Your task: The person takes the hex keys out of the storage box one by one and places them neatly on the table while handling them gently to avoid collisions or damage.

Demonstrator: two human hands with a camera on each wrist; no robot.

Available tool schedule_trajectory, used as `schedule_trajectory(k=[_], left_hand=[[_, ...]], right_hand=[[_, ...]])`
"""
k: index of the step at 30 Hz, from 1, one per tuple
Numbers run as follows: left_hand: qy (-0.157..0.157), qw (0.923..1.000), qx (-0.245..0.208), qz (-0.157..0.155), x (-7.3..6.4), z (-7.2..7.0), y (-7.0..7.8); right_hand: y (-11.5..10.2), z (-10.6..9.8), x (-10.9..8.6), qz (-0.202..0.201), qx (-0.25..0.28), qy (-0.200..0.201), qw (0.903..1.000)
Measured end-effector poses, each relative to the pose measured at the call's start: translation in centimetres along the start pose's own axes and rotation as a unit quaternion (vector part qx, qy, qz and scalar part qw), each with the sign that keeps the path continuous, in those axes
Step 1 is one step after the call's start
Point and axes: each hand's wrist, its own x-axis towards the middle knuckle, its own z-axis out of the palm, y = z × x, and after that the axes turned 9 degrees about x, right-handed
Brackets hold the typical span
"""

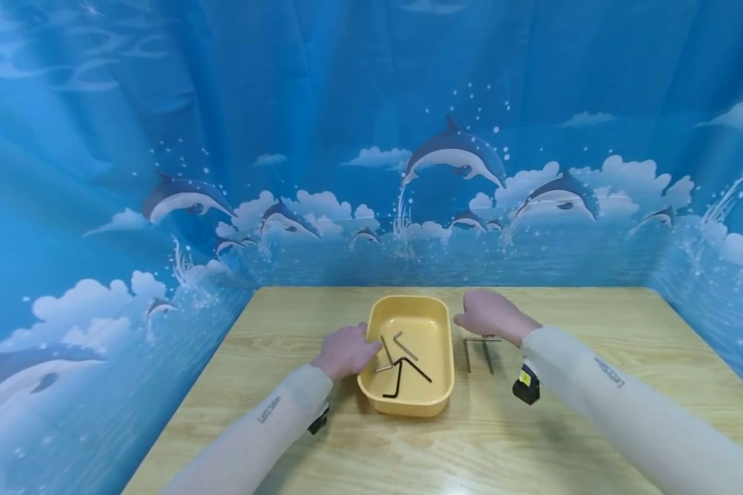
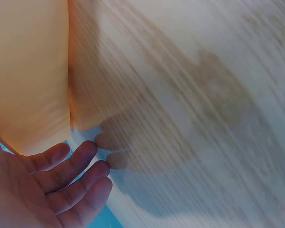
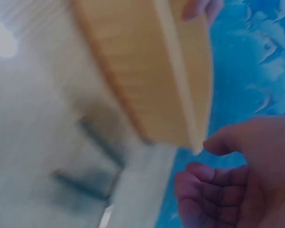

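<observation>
A yellow plastic tray (image 1: 408, 407) stands on the table with several L-shaped hex keys in it, some black (image 1: 399, 381) and some silver (image 1: 406, 346). My left hand (image 1: 347, 350) holds its left rim, thumb over the edge. In the left wrist view the other fingers (image 2: 78, 166) are bent outside the tray wall (image 2: 28, 71). To the right of the tray, two more hex keys (image 1: 488, 357) lie on the wood. Just above and beyond these is my right hand (image 1: 492, 315), its fingers loosely curled with nothing between thumb and fingertips in the right wrist view.
The light wooden table (image 1: 285, 316) ends at a blue curtain (image 1: 347, 103) printed with dolphins, which runs behind it and along both sides. A small black device with a yellow label (image 1: 525, 385) is worn at the right wrist.
</observation>
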Motion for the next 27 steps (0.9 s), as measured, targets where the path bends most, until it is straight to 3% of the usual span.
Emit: schedule_trajectory(k=[6, 12, 19, 27], left_hand=[[0.011, 0.9999, 0.005, -0.003, 0.0, -0.6, -0.1], [0.000, 1.0000, 0.005, -0.003, -0.4, -0.4, 0.1], [0.010, 0.9999, -0.010, -0.003, -0.2, 0.3, 0.1], [0.006, 1.0000, -0.005, -0.005, -0.2, 0.0, 0.0]], right_hand=[[-4.8, -0.7, 1.5, -0.042, -0.028, -0.034, 0.9981], [-8.0, 0.5, 3.0, -0.039, -0.020, -0.075, 0.9962], [-9.6, 2.3, 5.0, -0.032, -0.020, -0.108, 0.9934], [-9.6, 4.1, 7.0, 0.002, -0.044, -0.127, 0.9909]])
